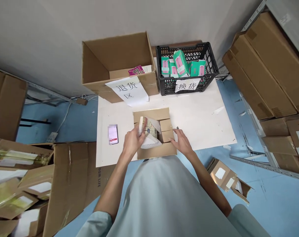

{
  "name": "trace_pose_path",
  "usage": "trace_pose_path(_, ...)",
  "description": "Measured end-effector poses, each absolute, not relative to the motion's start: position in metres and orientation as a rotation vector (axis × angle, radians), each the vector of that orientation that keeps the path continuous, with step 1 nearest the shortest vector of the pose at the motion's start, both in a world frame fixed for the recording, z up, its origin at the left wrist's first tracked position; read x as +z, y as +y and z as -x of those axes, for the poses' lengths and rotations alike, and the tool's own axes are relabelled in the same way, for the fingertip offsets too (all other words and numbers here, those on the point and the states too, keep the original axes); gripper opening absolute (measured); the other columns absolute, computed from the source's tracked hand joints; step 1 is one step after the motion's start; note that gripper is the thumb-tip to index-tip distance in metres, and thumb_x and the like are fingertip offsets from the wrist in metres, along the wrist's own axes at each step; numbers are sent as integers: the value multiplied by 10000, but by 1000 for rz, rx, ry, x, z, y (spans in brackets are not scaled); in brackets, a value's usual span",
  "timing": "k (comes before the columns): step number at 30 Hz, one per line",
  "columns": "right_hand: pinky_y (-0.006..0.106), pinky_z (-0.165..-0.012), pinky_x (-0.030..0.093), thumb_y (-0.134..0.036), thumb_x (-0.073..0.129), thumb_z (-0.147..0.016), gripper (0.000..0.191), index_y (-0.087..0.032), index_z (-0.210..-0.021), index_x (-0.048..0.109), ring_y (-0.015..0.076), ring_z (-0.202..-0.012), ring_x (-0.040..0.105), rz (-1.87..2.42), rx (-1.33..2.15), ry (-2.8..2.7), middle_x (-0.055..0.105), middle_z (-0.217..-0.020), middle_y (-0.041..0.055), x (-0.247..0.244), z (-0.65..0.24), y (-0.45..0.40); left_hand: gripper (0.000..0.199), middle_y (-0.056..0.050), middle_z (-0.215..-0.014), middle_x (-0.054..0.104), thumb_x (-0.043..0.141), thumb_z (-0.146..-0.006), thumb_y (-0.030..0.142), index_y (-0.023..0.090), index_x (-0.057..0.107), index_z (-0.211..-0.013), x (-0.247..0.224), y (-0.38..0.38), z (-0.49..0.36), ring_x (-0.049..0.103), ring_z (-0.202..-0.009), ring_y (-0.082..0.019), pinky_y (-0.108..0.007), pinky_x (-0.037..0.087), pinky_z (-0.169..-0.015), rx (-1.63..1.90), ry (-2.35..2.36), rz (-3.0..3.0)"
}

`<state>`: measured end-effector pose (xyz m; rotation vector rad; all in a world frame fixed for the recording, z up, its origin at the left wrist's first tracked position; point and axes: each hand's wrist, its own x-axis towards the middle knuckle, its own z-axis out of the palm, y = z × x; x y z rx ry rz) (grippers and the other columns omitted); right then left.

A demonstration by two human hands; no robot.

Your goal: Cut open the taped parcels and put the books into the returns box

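An opened small cardboard box (156, 153) lies on the white table in front of me, its flaps folded out. Inside are a printed packet (150, 129) in patterned paper, loose white wrapping (149, 141) and small plain brown cartons (167, 135) on the right. My left hand (135, 139) is closed on the left edge of the printed packet, which is tilted up. At the box's right side, my right hand (181, 142) grips the edge with thumb and fingers. A small dark tip shows by its fingers; what it is I cannot tell.
A phone (113, 134) lies left of the box. Behind stand a large open carton (119, 52) with a paper sign and a black crate (167, 86) of green-and-pink boxes (181, 63). Parcels (38, 177) fill a carton at left; an opened box (224, 176) lies on the floor.
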<state>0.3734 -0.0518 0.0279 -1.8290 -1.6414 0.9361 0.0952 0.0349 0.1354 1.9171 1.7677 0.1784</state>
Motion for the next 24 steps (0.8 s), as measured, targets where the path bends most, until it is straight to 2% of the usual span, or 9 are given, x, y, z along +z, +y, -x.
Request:
trace_pose_path(3, 559, -1207, 529, -437, 743, -998, 604, -280, -1557, 576, 352, -1398, 642, 1755, 966, -1583, 645, -1477, 161, 49, -368, -37, 265, 1, -704, 673, 620, -964, 438, 237, 752, -1075, 177, 35, -65, 580, -620, -218, -291, 398, -595, 375, 1630, -1889)
trace_pose_path(7, 539, -1266, 492, -519, 894, -868, 962, -365, -1702, 441, 341, -1553, 528, 1539, 1048, -1544, 512, -1699, 113, 81, -353, -8, 330, 16, -688, 635, 673, -953, 531, 239, 783, -1062, 225, 42, -30, 460, -566, -175, -273, 356, -515, 538, 1401, -1870)
trace_pose_path(9, 511, -1244, 516, -539, 900, -857, 1019, -362, -1731, 407, 335, -1560, 534, 1422, 1098, -1504, 506, -1724, 100, 97, -342, 11, 333, 7, -708, 645, 695, -950, 547, 240, 789, -1039, 240, 49, -19, 448, -559, -165, -268, 343, -491, 560, 1305, -1857)
trace_pose_path(12, 457, -1199, 554, -545, 846, -906, 811, -315, -1633, 570, 313, -1454, 645, 1358, 1033, -1439, 645, -1611, 81, 119, -329, 35, 370, -20, -785, 700, 702, -949, 579, 230, 787, -1038, 247, 59, -9, 509, -592, -173, -270, 382, -497, 642, 1213, -1832)
trace_pose_path(17, 425, -1081, 619, -497, 676, -1040, 358, -287, -1290, 822, 284, -1125, 794, 1507, 590, -1443, 827, -1303, 60, 160, -328, 39, 398, -49, -893, 776, 735, -950, 579, 211, 796, -1092, 233, 70, -2, 641, -686, -206, -278, 475, -558, 782, 1172, -1802)
trace_pose_path(20, 419, -963, 649, -496, 616, -1079, 329, -268, -1113, 851, 272, -957, 790, 1573, 371, -1416, 847, -1083, 75, 187, -327, 23, 441, -85, -1038, 818, 757, -942, 581, 195, 797, -1153, 224, 76, -4, 739, -859, -259, -316, 582, -700, 877, 1131, -1749)
trace_pose_path(24, 413, -888, 660, -501, 631, -1082, 287, -296, -1057, 831, 267, -956, 761, 1586, 259, -1382, 806, -1014, 71, 213, -312, -5, 544, -122, -1200, 820, 788, -917, 615, 182, 774, -1245, 214, 89, -20, 768, -1075, -302, -391, 639, -917, 1058, 1034, -1636)
